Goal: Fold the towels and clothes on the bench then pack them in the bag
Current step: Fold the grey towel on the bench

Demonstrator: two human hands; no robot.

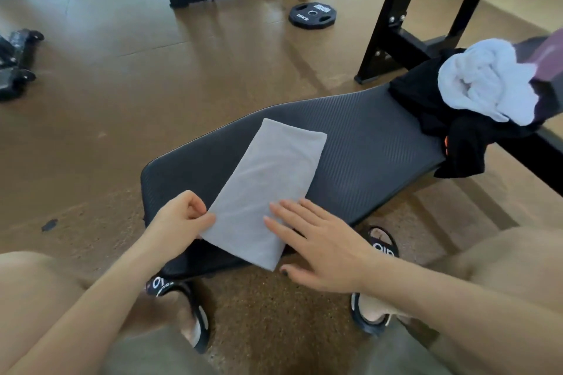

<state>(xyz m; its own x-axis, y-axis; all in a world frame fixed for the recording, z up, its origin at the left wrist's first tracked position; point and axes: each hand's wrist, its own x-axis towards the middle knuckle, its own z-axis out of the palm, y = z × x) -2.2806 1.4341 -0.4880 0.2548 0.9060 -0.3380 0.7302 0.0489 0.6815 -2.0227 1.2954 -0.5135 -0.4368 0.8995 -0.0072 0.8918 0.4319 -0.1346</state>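
We are early on: our left hand (182, 216) pinches the half-folded grey towel (268, 189) mid-frame, right hand (316, 243) flat on it, while the crumpled white towel (484, 82) and black clothes (432, 106) at upper right wait unfolded, no bag visible

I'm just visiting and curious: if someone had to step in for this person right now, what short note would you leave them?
Left hand: its grip pinches the near left corner of the grey towel.
Right hand: open, fingers flat on the towel's near end.
The grey towel lies folded into a long strip on the bench, its near end hanging over the edge.
Done: first fold of this towel, by the look of it.
Left: finish folding it, then fold the white towel and the black clothes heaped at the bench's far end, and pack everything. No bag is in view.
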